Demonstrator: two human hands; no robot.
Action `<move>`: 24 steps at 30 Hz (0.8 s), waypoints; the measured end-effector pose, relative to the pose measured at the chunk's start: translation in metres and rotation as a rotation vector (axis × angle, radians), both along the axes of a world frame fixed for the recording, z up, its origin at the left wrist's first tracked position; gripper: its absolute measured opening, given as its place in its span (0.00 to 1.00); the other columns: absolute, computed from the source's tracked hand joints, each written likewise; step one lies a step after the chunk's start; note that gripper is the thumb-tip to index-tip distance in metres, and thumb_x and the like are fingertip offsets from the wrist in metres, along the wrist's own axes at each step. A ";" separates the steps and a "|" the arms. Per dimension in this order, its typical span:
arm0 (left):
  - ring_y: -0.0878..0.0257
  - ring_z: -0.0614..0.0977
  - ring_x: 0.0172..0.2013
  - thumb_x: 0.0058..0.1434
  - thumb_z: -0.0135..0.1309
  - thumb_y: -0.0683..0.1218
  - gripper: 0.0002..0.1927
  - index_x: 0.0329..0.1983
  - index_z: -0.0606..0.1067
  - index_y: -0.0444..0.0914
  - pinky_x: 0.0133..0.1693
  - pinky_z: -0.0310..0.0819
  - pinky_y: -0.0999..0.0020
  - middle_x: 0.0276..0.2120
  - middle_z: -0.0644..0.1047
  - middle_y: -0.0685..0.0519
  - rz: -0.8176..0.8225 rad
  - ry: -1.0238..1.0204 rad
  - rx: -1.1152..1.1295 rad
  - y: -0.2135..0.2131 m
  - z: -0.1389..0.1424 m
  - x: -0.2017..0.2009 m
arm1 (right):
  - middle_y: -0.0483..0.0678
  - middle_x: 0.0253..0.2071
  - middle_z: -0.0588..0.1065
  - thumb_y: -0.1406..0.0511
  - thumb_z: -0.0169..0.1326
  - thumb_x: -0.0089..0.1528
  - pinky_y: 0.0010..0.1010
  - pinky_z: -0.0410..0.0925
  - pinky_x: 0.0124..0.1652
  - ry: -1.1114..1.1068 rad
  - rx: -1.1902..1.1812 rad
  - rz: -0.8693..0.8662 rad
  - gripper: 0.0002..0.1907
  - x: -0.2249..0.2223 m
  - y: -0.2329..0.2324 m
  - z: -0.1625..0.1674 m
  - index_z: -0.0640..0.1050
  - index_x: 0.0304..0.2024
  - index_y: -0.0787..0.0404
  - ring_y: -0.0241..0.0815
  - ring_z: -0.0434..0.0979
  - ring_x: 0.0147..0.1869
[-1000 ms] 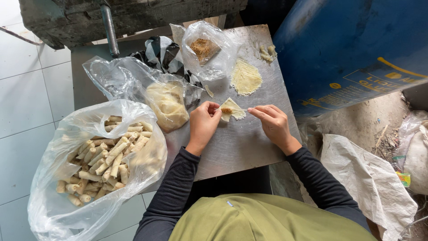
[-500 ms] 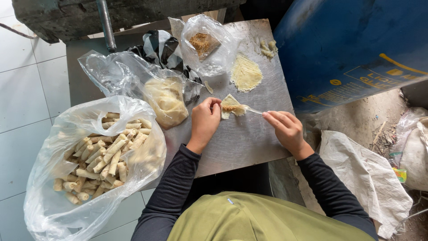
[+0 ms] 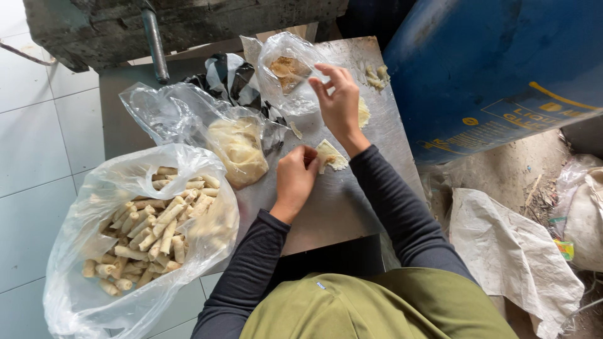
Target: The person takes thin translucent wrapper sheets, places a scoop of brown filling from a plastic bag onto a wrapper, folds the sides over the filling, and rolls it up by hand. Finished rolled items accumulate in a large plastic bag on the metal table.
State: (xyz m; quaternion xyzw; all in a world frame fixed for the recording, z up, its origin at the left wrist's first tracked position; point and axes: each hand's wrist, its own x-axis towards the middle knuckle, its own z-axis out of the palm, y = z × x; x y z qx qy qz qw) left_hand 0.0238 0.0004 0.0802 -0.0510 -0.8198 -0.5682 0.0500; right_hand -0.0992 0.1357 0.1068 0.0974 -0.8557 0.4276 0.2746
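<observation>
Grey metal table (image 3: 339,213) on white tiled floor (image 3: 38,157).

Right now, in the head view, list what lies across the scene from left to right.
Big bag of rolls → bag of wrappers → left hand → folded wrapper → blue barrel → white sack.

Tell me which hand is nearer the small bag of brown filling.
Right. The right hand reaches beside the small bag of brown filling; the left hand rests lower, at the wrapper.
</observation>
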 end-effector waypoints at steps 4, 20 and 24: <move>0.53 0.85 0.34 0.58 0.61 0.42 0.06 0.37 0.78 0.35 0.37 0.78 0.60 0.34 0.82 0.47 -0.011 0.027 -0.078 0.002 -0.001 0.002 | 0.51 0.46 0.77 0.69 0.61 0.66 0.30 0.72 0.39 0.008 0.099 -0.036 0.10 0.056 0.021 0.017 0.79 0.49 0.64 0.42 0.78 0.43; 0.56 0.84 0.36 0.61 0.60 0.47 0.04 0.35 0.81 0.42 0.36 0.77 0.62 0.37 0.81 0.56 -0.060 0.286 -0.398 0.002 -0.008 0.004 | 0.51 0.43 0.72 0.66 0.58 0.63 0.41 0.64 0.48 -0.294 0.321 -0.298 0.08 0.163 0.021 -0.026 0.76 0.41 0.64 0.51 0.72 0.48; 0.57 0.84 0.36 0.62 0.60 0.47 0.04 0.35 0.81 0.42 0.36 0.77 0.64 0.37 0.81 0.56 -0.076 0.315 -0.430 0.002 -0.011 0.004 | 0.51 0.42 0.72 0.66 0.57 0.62 0.42 0.63 0.48 -0.293 0.433 -0.341 0.05 0.162 0.018 -0.029 0.76 0.38 0.61 0.53 0.72 0.48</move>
